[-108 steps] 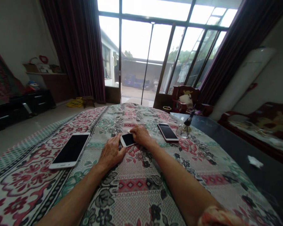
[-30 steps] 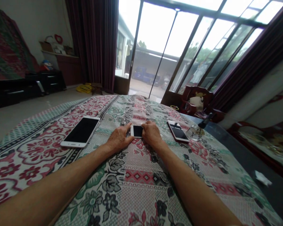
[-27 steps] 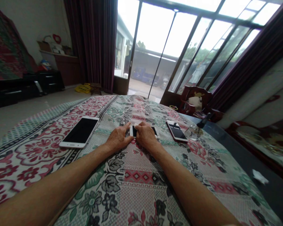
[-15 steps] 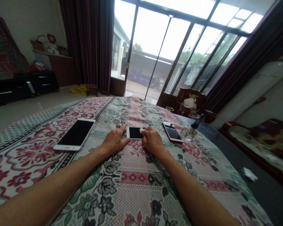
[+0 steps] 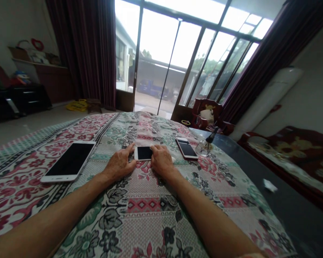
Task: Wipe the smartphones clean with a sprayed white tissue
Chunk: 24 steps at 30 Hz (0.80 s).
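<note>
A small white smartphone [image 5: 144, 153] with a dark screen lies flat on the patterned tablecloth between my hands. My left hand [image 5: 120, 163] holds its left end, thumb at the near corner and forefinger at the far corner. Over the right end of the phone, my right hand [image 5: 162, 161] is closed with its fingertips pressed down on the screen. A bit of white tissue [image 5: 173, 159] shows beside its knuckles; the rest is hidden by the hand. To the right lies another white phone [image 5: 187, 148], and a larger white phone [image 5: 70, 161] rests at the left.
Behind the right-hand phone stands a clear glass container [image 5: 204, 147] with a dark upright object [image 5: 212, 135] by it. The floral tablecloth [image 5: 145, 222] covers the table, its right side edged by a dark surface [image 5: 247, 175] bearing a crumpled white scrap [image 5: 270, 185]. Wooden chairs stand beyond.
My right hand has shifted left across the phone's screen, its fingers covering more of the right end. The whole view has turned slightly to the right. The left hand keeps its hold.
</note>
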Available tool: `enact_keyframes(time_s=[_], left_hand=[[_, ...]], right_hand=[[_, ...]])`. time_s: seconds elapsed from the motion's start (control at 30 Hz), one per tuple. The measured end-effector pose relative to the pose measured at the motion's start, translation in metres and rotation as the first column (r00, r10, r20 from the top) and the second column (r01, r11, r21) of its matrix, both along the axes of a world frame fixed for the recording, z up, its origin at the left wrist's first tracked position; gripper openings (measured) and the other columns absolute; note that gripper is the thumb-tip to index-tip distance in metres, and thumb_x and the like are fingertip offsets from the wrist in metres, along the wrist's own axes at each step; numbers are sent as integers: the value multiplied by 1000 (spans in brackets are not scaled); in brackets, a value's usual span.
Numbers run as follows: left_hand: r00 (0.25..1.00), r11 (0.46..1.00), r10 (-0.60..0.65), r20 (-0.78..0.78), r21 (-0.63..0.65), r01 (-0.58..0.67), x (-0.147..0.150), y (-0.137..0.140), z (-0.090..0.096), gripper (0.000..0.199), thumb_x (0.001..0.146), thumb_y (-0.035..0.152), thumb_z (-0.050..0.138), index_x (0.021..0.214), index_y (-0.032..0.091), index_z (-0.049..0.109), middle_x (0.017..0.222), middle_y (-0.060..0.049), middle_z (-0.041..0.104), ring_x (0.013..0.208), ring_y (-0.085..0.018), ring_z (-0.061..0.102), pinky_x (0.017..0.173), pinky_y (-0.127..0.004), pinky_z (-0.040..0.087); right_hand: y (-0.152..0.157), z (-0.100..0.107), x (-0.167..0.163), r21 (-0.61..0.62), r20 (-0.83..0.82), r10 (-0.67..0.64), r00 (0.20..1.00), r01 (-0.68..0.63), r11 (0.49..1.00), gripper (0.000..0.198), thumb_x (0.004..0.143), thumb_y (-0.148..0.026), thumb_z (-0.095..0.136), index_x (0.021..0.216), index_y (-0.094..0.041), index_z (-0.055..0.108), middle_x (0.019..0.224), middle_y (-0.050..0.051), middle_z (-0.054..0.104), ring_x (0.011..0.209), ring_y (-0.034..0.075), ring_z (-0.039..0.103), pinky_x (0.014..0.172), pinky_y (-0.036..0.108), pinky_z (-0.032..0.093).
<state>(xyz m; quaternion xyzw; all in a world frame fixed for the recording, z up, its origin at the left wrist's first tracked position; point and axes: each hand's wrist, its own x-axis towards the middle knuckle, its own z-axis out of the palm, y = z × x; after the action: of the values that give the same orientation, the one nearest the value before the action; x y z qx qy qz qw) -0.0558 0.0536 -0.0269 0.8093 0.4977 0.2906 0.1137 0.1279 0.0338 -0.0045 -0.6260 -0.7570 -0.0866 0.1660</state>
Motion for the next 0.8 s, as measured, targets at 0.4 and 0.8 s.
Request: enact_keyframes(time_s=[0.4, 0.8], left_hand=[[1000, 1000, 17, 0, -11, -17, -1, 0, 0, 70, 76, 25, 53, 143, 12, 35, 121, -10, 66, 109, -24, 62, 96, -35, 46], [1000, 1000, 5, 23, -15, -4, -1, 2, -2, 71, 76, 25, 53, 144, 12, 34, 121, -12, 65, 110, -26, 61, 97, -37, 46]], right_hand=[[-11, -1, -26, -55, 23, 200, 980, -198, 979, 22, 85, -15, 48, 94, -17, 67, 99, 9, 67, 91, 20, 53, 83, 31, 38], [7, 6, 21, -42, 74, -118, 990, 121, 992, 32, 85, -12, 42, 109, -17, 62, 114, 11, 63, 102, 24, 52, 85, 34, 38]])
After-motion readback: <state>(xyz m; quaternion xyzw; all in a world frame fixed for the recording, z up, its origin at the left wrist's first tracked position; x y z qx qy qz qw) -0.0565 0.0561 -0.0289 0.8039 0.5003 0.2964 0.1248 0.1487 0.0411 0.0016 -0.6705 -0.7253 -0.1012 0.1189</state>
